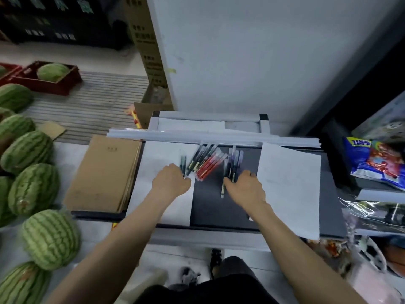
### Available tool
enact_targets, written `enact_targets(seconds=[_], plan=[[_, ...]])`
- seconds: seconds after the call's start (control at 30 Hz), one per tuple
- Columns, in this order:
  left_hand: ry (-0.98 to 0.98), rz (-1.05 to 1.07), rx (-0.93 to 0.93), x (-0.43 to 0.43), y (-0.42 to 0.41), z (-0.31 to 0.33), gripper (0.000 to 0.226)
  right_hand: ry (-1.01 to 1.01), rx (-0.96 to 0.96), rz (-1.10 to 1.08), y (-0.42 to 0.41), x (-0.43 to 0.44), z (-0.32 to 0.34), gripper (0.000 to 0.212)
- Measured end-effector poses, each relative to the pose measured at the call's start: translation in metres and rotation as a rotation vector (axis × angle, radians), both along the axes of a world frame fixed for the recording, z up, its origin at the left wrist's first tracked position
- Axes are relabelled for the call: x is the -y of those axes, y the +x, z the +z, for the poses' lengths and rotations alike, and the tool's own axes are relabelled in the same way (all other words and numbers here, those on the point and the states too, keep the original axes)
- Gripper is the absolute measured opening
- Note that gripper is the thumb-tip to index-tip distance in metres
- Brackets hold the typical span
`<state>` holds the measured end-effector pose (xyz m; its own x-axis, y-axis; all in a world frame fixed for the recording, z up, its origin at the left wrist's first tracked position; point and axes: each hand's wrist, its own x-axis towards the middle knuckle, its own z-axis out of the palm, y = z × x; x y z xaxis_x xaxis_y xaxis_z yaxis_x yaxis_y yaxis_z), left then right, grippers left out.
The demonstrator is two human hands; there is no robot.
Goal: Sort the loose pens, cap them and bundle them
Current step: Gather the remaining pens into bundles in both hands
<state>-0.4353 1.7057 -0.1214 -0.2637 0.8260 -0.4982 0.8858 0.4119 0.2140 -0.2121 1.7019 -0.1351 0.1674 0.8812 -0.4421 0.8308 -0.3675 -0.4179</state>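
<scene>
Dark desk (208,205): left hand (171,181), right hand (245,187) touch pens (208,165).

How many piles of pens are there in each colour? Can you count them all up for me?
dark piles: 2
red pile: 1
blue pile: 1
Total: 4 piles
The single pens inside each pile are too blurred to count.

The dark desk (219,207) carries a white sheet (160,154) at left, another white sheet (291,189) at right, brown folders (103,172) at the left end, and blurred pens (210,164), seemingly grouped by colour.
</scene>
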Motion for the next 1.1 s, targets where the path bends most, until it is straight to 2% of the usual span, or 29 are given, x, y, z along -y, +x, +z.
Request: enact_targets(seconds=[0.07,0.2,0.3,0.4,0.57,0.77,1.0,1.1], plan=[[-0.005,0.052,0.018,-0.016,0.0,-0.006,0.063,-0.03,-0.056,-0.063,-0.003,-0.017,-0.01,0.076],[-0.035,0.153,0.078,-0.037,0.006,-0.021,0.086,-0.073,-0.08,-0.125,-0.013,-0.037,-0.028,0.095],[-0.048,0.18,0.094,-0.046,0.011,-0.034,0.097,-0.053,-0.07,-0.18,-0.026,-0.042,-0.035,0.114],[-0.019,0.155,0.082,-0.058,0.015,-0.043,0.103,-0.005,-0.079,-0.253,-0.04,-0.045,-0.041,0.122],[0.06,0.065,0.096,-0.072,0.021,-0.049,0.103,0.032,-0.006,-0.319,-0.064,-0.05,-0.043,0.124],[0.103,-0.062,0.027,-0.077,0.029,-0.055,0.089,0.057,0.079,-0.349,-0.075,-0.055,-0.049,0.117],[0.111,-0.114,-0.036,-0.073,0.031,-0.054,0.074,0.069,0.102,-0.349,-0.08,-0.058,-0.051,0.122],[0.108,-0.112,-0.041,-0.071,0.032,-0.053,0.076,0.073,0.116,-0.312,-0.078,-0.057,-0.054,0.118]])
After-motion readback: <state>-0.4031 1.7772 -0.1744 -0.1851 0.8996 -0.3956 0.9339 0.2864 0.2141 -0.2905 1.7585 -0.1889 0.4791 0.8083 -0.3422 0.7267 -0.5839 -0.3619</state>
